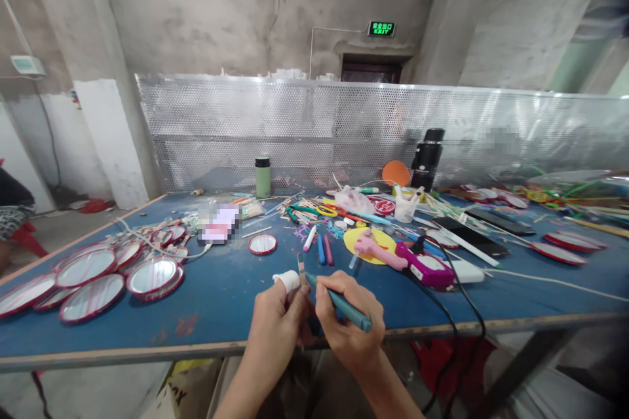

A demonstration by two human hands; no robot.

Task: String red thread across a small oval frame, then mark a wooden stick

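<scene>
My left hand (281, 311) pinches a small flat wooden stick (301, 264) upright near the table's front edge. White wrapping (287, 279) covers a finger or thumb of that hand. A teal marker pen (348, 309) lies in my right hand (351, 324), its tip against or very close to the stick. Beyond my hands lie a white-and-pink marker (309, 238), a blue marker (322, 249) and a magenta marker (329, 251). A small round red-rimmed mirror (263, 244) rests flat to the left of them.
Several red-rimmed round mirrors (92, 294) crowd the blue table's left side. A phone (220, 224) with a cable lies behind them. To the right are a pink-and-purple glue gun (425, 266), a yellow disc (372, 245) and a black phone (469, 236). A green bottle (263, 178) and black thermos (427, 160) stand behind.
</scene>
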